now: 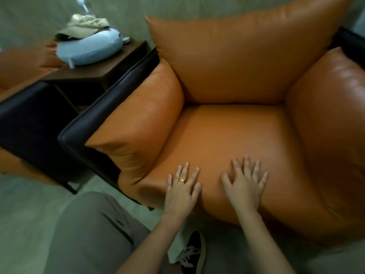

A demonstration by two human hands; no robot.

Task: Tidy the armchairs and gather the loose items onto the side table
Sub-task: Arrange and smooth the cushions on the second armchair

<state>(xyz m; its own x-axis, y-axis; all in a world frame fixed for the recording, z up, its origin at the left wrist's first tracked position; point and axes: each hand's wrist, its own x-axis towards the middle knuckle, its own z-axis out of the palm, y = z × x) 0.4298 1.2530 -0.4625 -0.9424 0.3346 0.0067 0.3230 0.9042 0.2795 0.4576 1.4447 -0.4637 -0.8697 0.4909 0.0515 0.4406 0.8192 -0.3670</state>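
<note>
Pressing flat on near edge of orange armchair [227, 131] seat with left hand [182, 191] and right hand [245, 187], side by side, fingers spread, gripping nothing. Far left, just beside armchair: dark side table [110, 62] carrying blue neck pillow [88, 49], beige cap [85, 26] on top. Second armchair [17, 64] further left, blurred.

Armchair [227, 135] at centre, surface [94, 70] at upper left.
Cap [85, 26] sits on neck pillow [88, 50], pillow on the surface, left of the armchair.
</note>
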